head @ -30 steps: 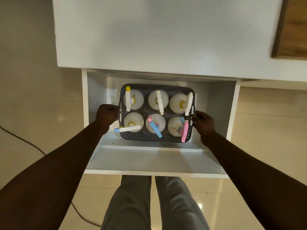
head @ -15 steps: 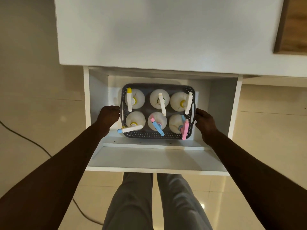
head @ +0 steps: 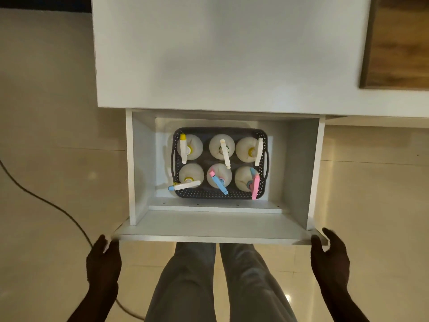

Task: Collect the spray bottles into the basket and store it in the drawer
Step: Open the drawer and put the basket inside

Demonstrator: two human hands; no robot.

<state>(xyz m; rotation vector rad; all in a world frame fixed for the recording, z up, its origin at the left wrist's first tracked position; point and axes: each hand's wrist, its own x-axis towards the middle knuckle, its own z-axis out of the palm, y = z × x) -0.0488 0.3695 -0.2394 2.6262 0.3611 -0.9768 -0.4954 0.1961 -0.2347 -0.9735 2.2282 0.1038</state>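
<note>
Spray bottles [head: 219, 148], six of them, stand upright in two rows of three inside the dark perforated basket [head: 216, 194], which sits on the floor of the open white drawer [head: 209, 226], toward its back and just below the edge of the white countertop [head: 220, 54]. Nozzles show white, yellow, blue and pink; the front-left bottle's trigger head pokes out over the basket's left rim, and the front-right bottle's pink head overhangs the front rim.

Your left hand [head: 103, 259] is at the drawer front's left corner, fingers loosely spread, thumb near the panel's edge; whether it touches the panel, you cannot tell from this angle. Your right hand [head: 329, 256] mirrors it at the right corner, palm turned inward, fingers relaxed and grasping nothing, its thumb just beside the front panel.

Between your hands, your legs in grey trousers [head: 218, 287] stand directly under the drawer front. A dark cable [head: 46, 201] curves across the glossy beige floor tiles [head: 46, 112] on your left. A wood-grain panel [head: 399, 43] shows at upper right.
</note>
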